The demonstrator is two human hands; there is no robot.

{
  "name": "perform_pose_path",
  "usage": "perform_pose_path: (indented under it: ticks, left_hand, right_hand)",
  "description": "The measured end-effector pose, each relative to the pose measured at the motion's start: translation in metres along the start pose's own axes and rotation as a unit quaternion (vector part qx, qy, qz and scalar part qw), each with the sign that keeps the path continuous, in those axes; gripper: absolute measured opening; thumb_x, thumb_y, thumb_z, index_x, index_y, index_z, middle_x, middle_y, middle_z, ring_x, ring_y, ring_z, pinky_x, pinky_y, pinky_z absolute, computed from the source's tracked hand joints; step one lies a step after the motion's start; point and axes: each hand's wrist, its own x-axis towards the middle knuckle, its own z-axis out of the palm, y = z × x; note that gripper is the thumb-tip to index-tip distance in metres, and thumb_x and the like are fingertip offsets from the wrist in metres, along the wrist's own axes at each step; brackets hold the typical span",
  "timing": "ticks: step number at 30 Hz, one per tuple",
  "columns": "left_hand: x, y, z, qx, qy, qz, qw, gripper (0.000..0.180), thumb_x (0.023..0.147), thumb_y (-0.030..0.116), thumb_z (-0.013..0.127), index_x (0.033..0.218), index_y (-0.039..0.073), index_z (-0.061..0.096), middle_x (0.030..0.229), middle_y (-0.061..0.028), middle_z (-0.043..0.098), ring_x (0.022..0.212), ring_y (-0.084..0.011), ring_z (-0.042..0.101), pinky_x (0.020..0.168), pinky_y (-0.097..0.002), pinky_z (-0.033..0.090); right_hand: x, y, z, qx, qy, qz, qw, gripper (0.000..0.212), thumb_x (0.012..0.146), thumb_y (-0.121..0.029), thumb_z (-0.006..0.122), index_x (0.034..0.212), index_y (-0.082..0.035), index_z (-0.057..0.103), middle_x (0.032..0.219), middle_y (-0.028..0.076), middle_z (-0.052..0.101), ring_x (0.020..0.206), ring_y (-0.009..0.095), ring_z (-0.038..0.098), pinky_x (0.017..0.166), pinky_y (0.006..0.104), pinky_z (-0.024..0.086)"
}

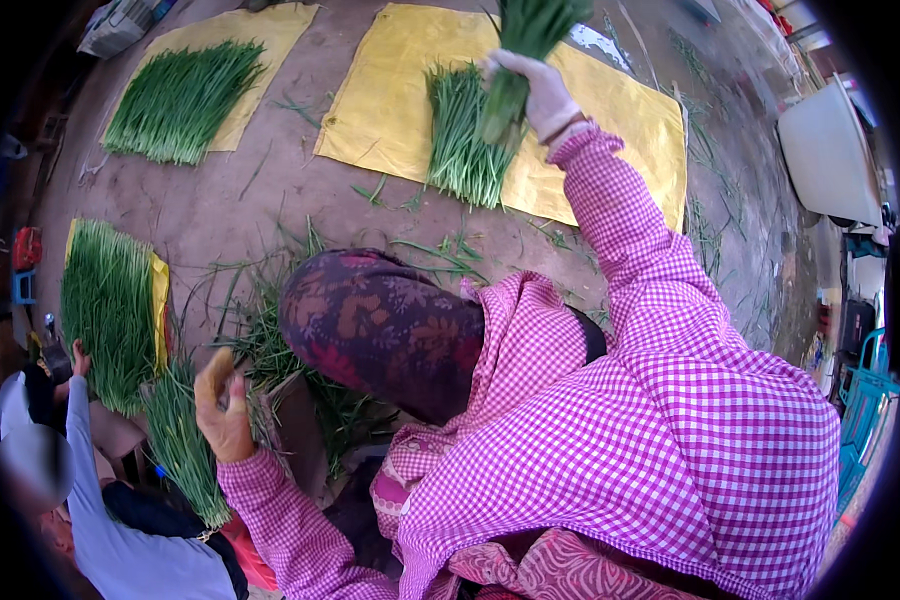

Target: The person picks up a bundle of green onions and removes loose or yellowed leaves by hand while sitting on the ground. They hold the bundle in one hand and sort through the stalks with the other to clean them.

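Note:
My right hand (540, 92), in a pale glove, is closed round a bunch of chives (533, 30) at the far side. That bunch hangs over the right edge of a row of chives (452, 135) laid on a yellow sheet (380, 105). My left hand (224, 410), in a stained yellowish glove, is raised at the lower left with nothing in it. Its fingers bend a little and stand apart from the thumb. Just left of it lies a heap of long chives (182, 440), and loose green stalks (260, 335) are strewn beyond it.
A second yellow sheet (280, 50) at the far left bears more chives (185, 100). Another row of chives (110, 310) lies near a co-worker's hand (80, 358) at left. Stray leaves dot the floor (240, 210). A teal chair (860, 420) stands at the right.

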Motion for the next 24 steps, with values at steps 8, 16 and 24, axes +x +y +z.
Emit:
perform_pose_path:
  ticks: [8, 16, 24]
  left_hand:
    - [-0.041, -0.062, -0.047, -0.137, 0.033, -0.236, 0.961, 0.028, 0.089, 0.007, 0.057, 0.116, 0.000, 0.055, 0.104, -0.0077, 0.061, 0.092, -0.0160, 0.060, 0.083, -0.0263, 0.048]
    - [-0.069, -0.076, -0.073, -0.135, 0.019, -0.309, 0.941, 0.026, 0.090, 0.011, 0.057, 0.116, 0.005, 0.057, 0.098, -0.0043, 0.064, 0.082, -0.0130, 0.062, 0.076, -0.0241, 0.050]
    - [-0.095, -0.090, -0.112, -0.090, 0.140, -0.296, 0.941, 0.025, 0.091, 0.011, 0.056, 0.115, 0.008, 0.059, 0.099, -0.0023, 0.064, 0.082, -0.0106, 0.061, 0.072, -0.0205, 0.047]
  right_hand:
    - [0.067, 0.172, -0.208, -0.134, 0.308, 0.144, 0.931, 0.050, 0.079, -0.032, 0.070, 0.110, 0.005, 0.057, 0.091, 0.014, 0.065, 0.076, 0.025, 0.063, 0.071, 0.0358, 0.051]
    - [0.007, 0.220, -0.187, -0.600, 0.176, 0.140, 0.768, 0.068, 0.081, -0.040, 0.061, 0.132, 0.000, 0.040, 0.120, 0.023, 0.056, 0.111, 0.032, 0.055, 0.092, 0.0349, 0.043]
    - [-0.086, 0.228, -0.204, -0.574, -0.029, 0.166, 0.801, 0.037, 0.084, -0.032, 0.053, 0.112, -0.009, 0.062, 0.108, 0.013, 0.064, 0.102, 0.027, 0.060, 0.090, 0.0349, 0.045]
